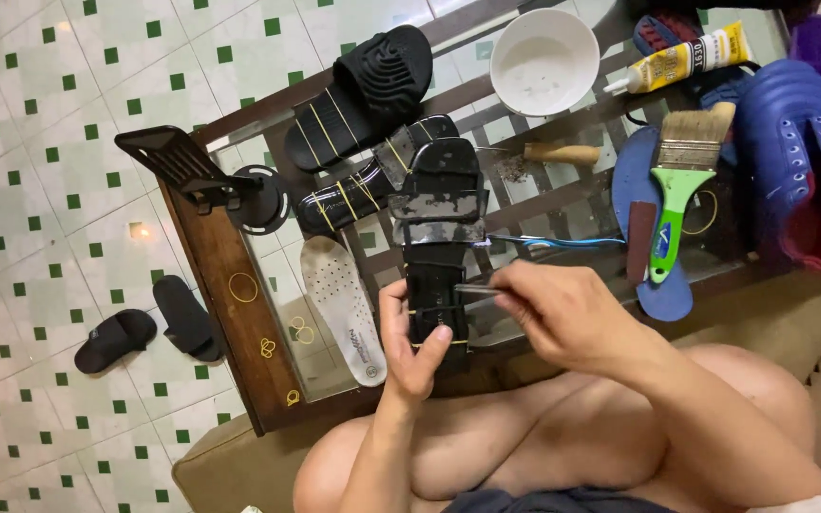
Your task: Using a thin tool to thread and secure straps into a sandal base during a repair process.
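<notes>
— What have we got in our hands?

— Our left hand (413, 337) is wrapped around the heel end of a black sandal (439, 249), thumb across its sole, fingers curled behind it. The sandal stands lengthwise over the near edge of the glass-topped table (230, 275), its toe pointing away from us.

— And the other one?

— Our right hand (563, 313) is closed in a pinch on a thin metal tool (475, 289), whose tip lies against the sandal's side.

— What lies around the sandal?

— Just left of it a white insole (342, 309); beyond its toe two more black sandals (365, 95) bound with yellow rubber bands. Right of it a blue toothbrush (548, 242), farther right a green-handled paintbrush (681, 180) on a blue insole (662, 294). Beyond that, a white bowl (544, 59) and a yellow glue tube (686, 57).
</notes>
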